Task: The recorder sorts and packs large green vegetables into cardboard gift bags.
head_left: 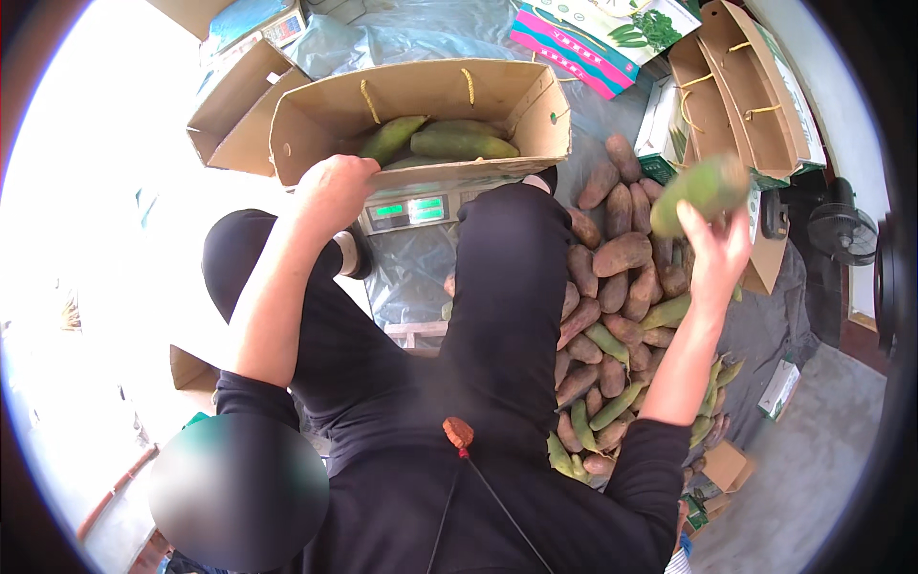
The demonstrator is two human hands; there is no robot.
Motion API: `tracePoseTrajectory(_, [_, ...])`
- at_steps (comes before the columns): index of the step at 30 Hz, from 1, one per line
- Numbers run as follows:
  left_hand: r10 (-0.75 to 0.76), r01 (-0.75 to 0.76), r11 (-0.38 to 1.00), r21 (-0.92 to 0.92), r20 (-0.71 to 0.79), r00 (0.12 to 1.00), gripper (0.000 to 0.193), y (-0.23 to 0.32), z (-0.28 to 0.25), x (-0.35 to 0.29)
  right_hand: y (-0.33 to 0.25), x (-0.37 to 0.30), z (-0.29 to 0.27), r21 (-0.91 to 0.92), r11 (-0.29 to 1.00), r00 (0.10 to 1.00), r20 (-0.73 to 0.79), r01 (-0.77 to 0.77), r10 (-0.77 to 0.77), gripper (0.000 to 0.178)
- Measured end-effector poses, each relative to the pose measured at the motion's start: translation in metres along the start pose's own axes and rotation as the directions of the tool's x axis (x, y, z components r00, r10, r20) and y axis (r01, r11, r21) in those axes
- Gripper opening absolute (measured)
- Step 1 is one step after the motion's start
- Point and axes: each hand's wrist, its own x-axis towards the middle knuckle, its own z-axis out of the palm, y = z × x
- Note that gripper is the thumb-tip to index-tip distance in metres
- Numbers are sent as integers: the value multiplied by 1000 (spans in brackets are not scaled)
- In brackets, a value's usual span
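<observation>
Left hand (330, 187) fingers curled on near edge of box (421, 100) on scale (411, 209); right hand (717, 253) fingers spread under green fruit (698, 191); loose hold, fruit may drop onto pile (612, 287).

Left hand (333, 191) fisted, arm extended forward; right hand (717, 256) raised, fingers (696, 222) spread upward.

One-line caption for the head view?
Left hand grips cardboard box on scale; right hand lifts green fruit.

A green fruit (700, 191) and an open cardboard box (421, 120).
Oblong, blurred fruit sits raised at two o'clock; the tilted box at eleven o'clock holds similar green fruits (449, 142).
</observation>
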Motion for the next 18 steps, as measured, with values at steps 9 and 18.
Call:
tracePoseTrajectory(9, [54,-47,995,93,-69,996,18,-5,11,3,-71,71,174,-263,636,678,430,725,-596,40])
tracePoseTrajectory(18, [63,-55,981,184,-39,997,22,1,14,9,-22,54,262,-261,829,701,684,494,-202,64])
